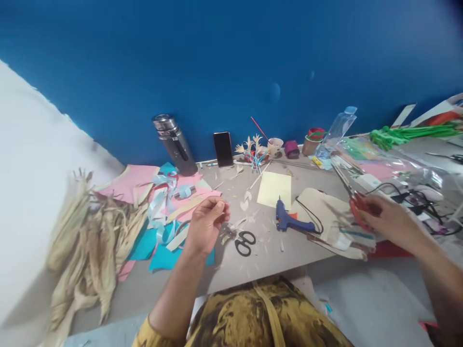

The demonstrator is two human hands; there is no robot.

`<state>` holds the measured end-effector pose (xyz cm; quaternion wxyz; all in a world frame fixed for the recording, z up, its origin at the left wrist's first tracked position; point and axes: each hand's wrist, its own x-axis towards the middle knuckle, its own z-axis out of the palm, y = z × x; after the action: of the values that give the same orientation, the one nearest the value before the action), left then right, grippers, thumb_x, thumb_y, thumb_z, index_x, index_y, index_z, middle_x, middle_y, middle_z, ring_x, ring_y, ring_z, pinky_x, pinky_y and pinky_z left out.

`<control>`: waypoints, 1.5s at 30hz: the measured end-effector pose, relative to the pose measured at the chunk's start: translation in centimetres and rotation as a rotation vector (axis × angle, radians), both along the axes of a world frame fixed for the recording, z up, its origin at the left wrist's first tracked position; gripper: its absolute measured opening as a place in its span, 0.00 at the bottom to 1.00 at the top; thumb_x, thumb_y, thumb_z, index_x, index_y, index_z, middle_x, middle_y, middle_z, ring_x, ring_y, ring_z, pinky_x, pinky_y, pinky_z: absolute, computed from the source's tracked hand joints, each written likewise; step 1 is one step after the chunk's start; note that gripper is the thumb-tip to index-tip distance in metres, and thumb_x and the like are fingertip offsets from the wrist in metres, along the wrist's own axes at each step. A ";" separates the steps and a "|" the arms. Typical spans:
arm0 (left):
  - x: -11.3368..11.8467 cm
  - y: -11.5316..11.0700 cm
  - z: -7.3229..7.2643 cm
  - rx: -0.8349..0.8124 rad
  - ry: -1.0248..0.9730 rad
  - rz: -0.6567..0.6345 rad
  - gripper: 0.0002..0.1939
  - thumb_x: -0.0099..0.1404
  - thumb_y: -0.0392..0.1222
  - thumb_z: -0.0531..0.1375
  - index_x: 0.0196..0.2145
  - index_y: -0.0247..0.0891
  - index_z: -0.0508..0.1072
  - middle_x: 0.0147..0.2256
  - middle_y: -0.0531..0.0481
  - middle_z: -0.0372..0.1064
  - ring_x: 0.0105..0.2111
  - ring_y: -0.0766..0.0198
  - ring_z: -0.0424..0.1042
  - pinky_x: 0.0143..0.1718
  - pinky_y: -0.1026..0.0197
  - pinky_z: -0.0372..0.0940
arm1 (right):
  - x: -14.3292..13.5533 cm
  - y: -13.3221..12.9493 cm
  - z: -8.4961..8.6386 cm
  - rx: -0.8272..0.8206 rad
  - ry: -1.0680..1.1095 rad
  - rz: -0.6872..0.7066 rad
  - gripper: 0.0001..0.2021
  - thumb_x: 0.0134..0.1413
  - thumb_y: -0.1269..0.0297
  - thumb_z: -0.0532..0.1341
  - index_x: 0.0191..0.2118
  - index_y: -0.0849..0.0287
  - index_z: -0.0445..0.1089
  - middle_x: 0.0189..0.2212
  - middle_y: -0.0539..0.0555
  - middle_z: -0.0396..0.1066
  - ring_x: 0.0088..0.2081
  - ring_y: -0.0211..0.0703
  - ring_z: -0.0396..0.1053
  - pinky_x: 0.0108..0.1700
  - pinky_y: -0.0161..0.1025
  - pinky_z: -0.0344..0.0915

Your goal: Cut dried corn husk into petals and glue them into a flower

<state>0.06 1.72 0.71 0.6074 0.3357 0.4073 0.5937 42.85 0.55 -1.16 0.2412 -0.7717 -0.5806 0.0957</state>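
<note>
Over the table's middle, my left hand (207, 222) is closed in a pinch, thumb against fingertips. Whatever sits between the fingertips is too small to make out. On the right, my right hand (383, 214) is wrapped round the red handles of scissors (343, 176), their long metal blades pointing away from me. Just below my left hand lies a black-handled pair of scissors (245, 243) among pale scraps. A blue glue gun (289, 219) rests between my hands, by a yellow paper sheet (273, 188). Behind it stand pale husk flowers (255, 147) with blue stems.
Dried corn husks (97, 241) hang over the table's left edge beside coloured paper and blue ribbon (162, 217). A flask (177, 147), phone (223, 148), paper cup (275, 147) and tilted plastic bottle (338, 132) line the blue wall. Green pipe cleaners (408, 135) and cables clutter the right.
</note>
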 end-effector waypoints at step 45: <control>3.8 -1.3 0.0 0.139 -0.211 0.128 0.12 0.58 0.43 0.68 0.25 0.39 0.68 0.35 0.46 0.80 0.41 0.55 0.78 0.52 0.51 0.63 | -26.7 -2.9 -2.9 -0.133 1.139 0.771 0.31 0.50 0.28 0.57 0.31 0.58 0.61 0.19 0.44 0.55 0.18 0.32 0.54 0.19 0.31 0.53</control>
<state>3.85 0.39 0.68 0.5832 0.2859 0.3196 0.6899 16.17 -2.39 -4.04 0.4095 -0.3530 -0.5894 0.6003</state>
